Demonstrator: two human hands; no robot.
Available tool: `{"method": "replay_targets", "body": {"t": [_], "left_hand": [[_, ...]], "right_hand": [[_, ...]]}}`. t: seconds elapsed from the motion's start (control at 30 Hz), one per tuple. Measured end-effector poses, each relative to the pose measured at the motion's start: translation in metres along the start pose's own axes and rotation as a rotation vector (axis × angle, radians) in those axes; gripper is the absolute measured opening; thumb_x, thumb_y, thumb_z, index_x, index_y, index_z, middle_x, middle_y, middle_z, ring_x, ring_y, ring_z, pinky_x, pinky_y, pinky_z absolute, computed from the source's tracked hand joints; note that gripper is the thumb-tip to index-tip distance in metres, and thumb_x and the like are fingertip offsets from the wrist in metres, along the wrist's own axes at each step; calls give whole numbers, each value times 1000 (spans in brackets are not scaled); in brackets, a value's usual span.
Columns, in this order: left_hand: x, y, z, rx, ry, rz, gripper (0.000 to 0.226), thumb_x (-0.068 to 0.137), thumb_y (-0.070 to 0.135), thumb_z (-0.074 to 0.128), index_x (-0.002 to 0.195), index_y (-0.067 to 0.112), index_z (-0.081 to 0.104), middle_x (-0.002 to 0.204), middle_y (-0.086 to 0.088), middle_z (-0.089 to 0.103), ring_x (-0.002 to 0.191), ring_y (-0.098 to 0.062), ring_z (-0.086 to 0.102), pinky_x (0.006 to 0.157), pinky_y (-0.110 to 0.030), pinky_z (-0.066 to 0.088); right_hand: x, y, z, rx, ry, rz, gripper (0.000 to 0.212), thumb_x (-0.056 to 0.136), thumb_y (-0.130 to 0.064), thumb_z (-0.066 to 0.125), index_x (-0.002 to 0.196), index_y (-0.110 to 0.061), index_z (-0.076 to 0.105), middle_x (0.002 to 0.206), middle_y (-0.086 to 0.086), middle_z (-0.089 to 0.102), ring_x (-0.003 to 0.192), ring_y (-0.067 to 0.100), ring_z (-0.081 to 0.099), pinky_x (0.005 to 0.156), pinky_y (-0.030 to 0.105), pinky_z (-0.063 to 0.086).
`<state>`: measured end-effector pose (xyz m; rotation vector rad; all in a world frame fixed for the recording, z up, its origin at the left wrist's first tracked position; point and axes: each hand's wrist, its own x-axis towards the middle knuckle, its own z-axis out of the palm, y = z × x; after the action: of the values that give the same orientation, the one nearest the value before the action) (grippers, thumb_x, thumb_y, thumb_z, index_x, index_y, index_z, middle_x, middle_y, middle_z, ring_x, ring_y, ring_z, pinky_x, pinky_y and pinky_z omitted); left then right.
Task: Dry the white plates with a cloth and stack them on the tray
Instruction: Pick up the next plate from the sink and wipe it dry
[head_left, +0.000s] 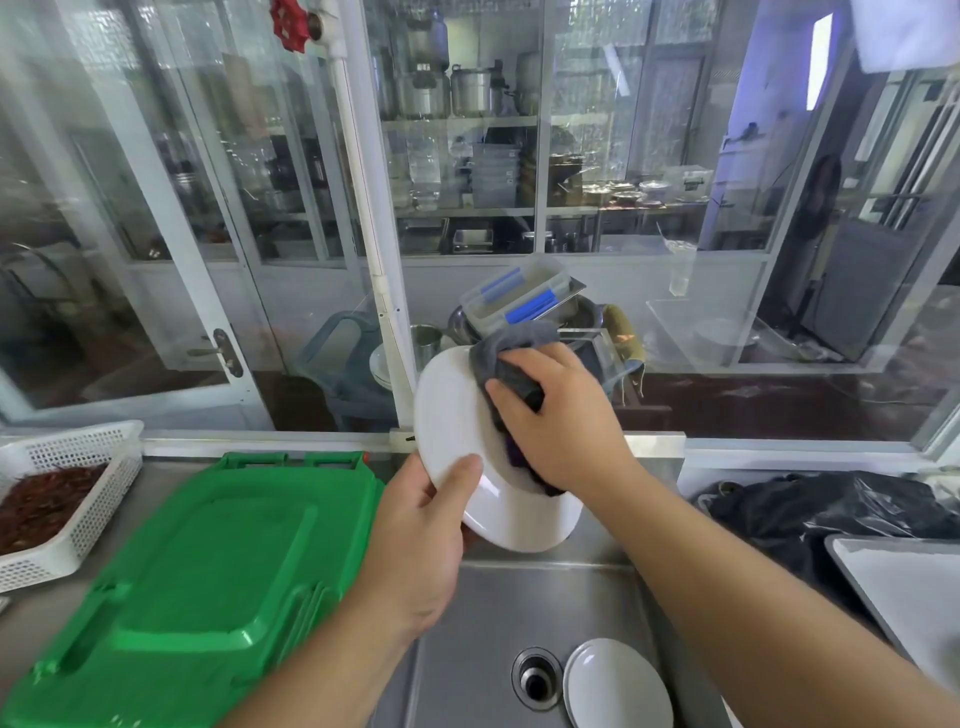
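Over sink (519, 613): hand (561, 415) gripping cloth (511, 358)

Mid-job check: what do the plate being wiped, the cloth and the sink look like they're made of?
Plate: glossy white, likely glazed ceramic or melamine; soft highlights near its rim don't settle which.
Cloth: grey, matte, fuzzy folds, probably microfibre or terry.
Sink: brushed stainless steel by its dull grey sheen, with a metal drain.

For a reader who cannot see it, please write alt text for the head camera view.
Over a steel sink, the left hand holds a white plate tilted while the right hand presses a grey cloth onto it. More white plates lie in the sink beside the drain; green trays are stacked at left.
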<state>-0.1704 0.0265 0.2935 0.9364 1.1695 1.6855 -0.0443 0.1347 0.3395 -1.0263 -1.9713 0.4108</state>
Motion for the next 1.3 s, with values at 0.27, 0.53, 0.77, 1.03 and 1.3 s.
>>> {"method": "replay_targets", "body": {"t": [0.27, 0.53, 0.77, 1.03, 1.3], "left_hand": [[5, 0, -6, 154, 16, 89, 30, 77, 51, 70, 105, 45, 76, 114, 1, 78, 111, -24, 73, 102, -61, 54], [13, 0, -3, 485, 49, 155, 31, 79, 63, 55, 98, 42, 69, 96, 17, 76, 89, -5, 70, 83, -41, 59], [17, -3, -11, 874, -72, 314, 17, 99, 50, 50, 95, 35, 58, 80, 8, 68, 78, -9, 64, 62, -32, 52], [18, 11, -7, 1338, -448, 658, 42, 103, 26, 53, 142, 28, 37, 107, -7, 73, 80, -41, 69, 59, -39, 50], [19, 8, 10, 1831, -710, 704, 82, 102, 6, 39, 165, 33, -5, 172, -10, 20, 153, -27, 36, 111, -46, 49]], "right_hand": [[-9, 29, 8, -9, -70, 417, 28, 102, -47, 54, 116, -27, 67, 107, 2, 65, 89, 23, 60, 74, 30, 42], [-45, 20, 20, 37, -135, 498, 20, 103, -45, 51, 99, -26, 55, 97, 4, 66, 93, 27, 60, 71, 36, 42], [-50, 9, 7, 387, -221, 529, 25, 98, -49, 58, 88, -28, 69, 76, -7, 71, 76, 17, 69, 68, 34, 55], [-32, 36, -30, 1214, -204, 971, 76, 89, -75, 66, 114, -4, 80, 122, 25, 75, 112, 43, 74, 96, 61, 59], [-67, 65, -30, 1440, -140, 875, 63, 79, -62, 75, 115, -10, 81, 132, 25, 70, 118, 42, 71, 105, 60, 54]]}}
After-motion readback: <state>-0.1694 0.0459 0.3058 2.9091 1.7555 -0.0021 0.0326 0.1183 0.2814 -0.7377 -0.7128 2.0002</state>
